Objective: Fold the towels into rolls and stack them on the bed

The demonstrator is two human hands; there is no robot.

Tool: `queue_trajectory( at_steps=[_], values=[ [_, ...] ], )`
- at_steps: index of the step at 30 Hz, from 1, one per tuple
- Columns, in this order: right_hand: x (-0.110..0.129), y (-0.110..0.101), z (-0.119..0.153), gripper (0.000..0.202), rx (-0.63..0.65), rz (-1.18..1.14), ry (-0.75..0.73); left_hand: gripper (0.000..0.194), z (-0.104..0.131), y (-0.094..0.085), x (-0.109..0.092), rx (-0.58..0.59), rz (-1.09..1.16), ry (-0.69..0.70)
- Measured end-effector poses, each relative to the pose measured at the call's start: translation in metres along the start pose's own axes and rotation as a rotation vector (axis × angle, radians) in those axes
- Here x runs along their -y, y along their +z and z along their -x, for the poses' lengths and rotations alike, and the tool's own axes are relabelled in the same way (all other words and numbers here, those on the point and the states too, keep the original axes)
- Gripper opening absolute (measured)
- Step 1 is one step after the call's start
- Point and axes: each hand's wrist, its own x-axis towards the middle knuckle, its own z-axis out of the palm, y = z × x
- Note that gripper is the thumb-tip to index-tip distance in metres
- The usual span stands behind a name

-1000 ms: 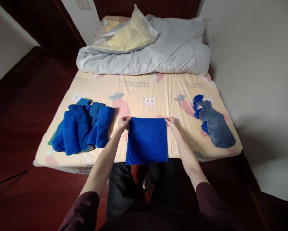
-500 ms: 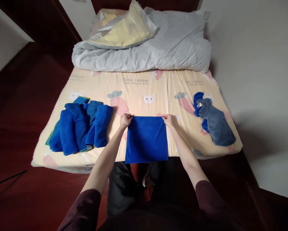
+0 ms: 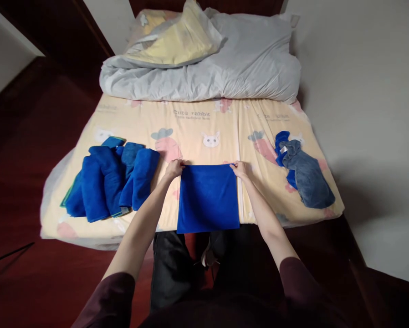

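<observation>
left hand [image 3: 175,168], right hand [image 3: 239,169]: each pinching one far corner of blue cloth [image 3: 209,196] | blue cloth: spread midway along near edge of bed [image 3: 220,155] | risk: uneven pull could skew it; loose pinch might let it slide off

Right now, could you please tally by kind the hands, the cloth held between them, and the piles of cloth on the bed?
Left hand and right hand: 2 hands
Blue cloth held between them: 1 cloth
Left pile and right pile: 2 piles, contents too overlapped to count
Total: 5
</observation>
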Motion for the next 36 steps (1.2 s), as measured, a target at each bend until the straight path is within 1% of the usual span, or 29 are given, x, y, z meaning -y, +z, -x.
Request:
queue_trajectory(
  at_steps=[3,5,7,8,9,10,11,12,13,14,15,17,18,19,20,21,22,24,25,26,27,28,29,31,34,36],
  values=[
    [0.018,-0.005,-0.011,0.011,-0.047,0.093,0.036,0.029,-0.006,-0.006,-0.01,-0.082,-0.036,-0.018],
    [0.033,0.002,-0.006,0.023,-0.096,0.189,-0.025,0.039,-0.001,0.002,-0.024,-0.195,-0.073,-0.01],
    [0.047,0.019,0.015,0.039,-0.146,0.322,-0.178,0.048,0.015,0.021,-0.04,-0.312,-0.105,0.068],
    [0.051,0.03,0.029,0.047,-0.145,0.383,-0.282,0.052,0.025,0.034,-0.046,-0.338,-0.112,0.144],
    [0.054,0.04,0.045,0.052,-0.108,0.424,-0.388,0.055,0.036,0.048,-0.051,-0.324,-0.11,0.236],
    [0.054,0.05,0.061,0.055,-0.038,0.443,-0.485,0.058,0.046,0.061,-0.052,-0.285,-0.102,0.317],
    [0.051,0.056,0.073,0.057,0.047,0.454,-0.564,0.062,0.055,0.073,-0.051,-0.241,-0.092,0.37],
    [0.047,0.06,0.081,0.058,0.117,0.461,-0.608,0.065,0.06,0.083,-0.047,-0.208,-0.081,0.389],
    [0.042,0.061,0.084,0.06,0.159,0.468,-0.611,0.069,0.062,0.089,-0.041,-0.195,-0.071,0.374],
    [0.036,0.059,0.082,0.061,0.166,0.475,-0.575,0.072,0.06,0.092,-0.035,-0.198,-0.064,0.337],
    [0.032,0.055,0.076,0.063,0.145,0.481,-0.512,0.075,0.055,0.091,-0.029,-0.209,-0.059,0.289],
    [0.029,0.046,0.058,0.065,0.076,0.493,-0.357,0.077,0.04,0.085,-0.023,-0.221,-0.052,0.188],
    [0.032,0.043,0.053,0.066,0.046,0.502,-0.297,0.078,0.034,0.08,-0.024,-0.225,-0.049,0.144],
    [0.037,0.043,0.052,0.066,0.028,0.513,-0.271,0.078,0.031,0.077,-0.028,-0.232,-0.049,0.117],
    [0.043,0.044,0.058,0.066,0.017,0.522,-0.282,0.077,0.034,0.075,-0.034,-0.244,-0.052,0.117],
    [0.048,0.048,0.07,0.065,0.014,0.527,-0.327,0.077,0.042,0.077,-0.041,-0.254,-0.06,0.15],
    [0.051,0.054,0.088,0.065,0.019,0.527,-0.397,0.075,0.056,0.081,-0.047,-0.258,-0.071,0.209],
    [0.048,0.066,0.136,0.063,0.071,0.505,-0.536,0.071,0.098,0.098,-0.053,-0.226,-0.084,0.358],
    [0.042,0.07,0.16,0.061,0.104,0.494,-0.558,0.067,0.123,0.108,-0.052,-0.201,-0.078,0.396],
    [0.033,0.072,0.182,0.061,0.126,0.487,-0.556,0.066,0.148,0.119,-0.047,-0.19,-0.064,0.402],
    [0.022,0.072,0.201,0.062,0.132,0.486,-0.541,0.066,0.172,0.128,-0.041,-0.193,-0.049,0.388],
    [0.011,0.068,0.214,0.062,0.107,0.482,-0.499,0.066,0.193,0.135,-0.033,-0.218,-0.027,0.353],
    [0.0,0.063,0.224,0.063,0.074,0.473,-0.454,0.067,0.21,0.139,-0.024,-0.248,0.001,0.303],
    [-0.017,0.049,0.233,0.063,-0.002,0.442,-0.372,0.068,0.233,0.141,-0.008,-0.274,0.057,0.239],
    [-0.035,0.028,0.243,0.061,-0.074,0.382,-0.3,0.071,0.255,0.135,0.007,-0.256,0.103,0.2],
    [-0.045,0.02,0.259,0.06,-0.1,0.349,-0.26,0.072,0.271,0.133,0.015,-0.253,0.11,0.169]
  ],
)
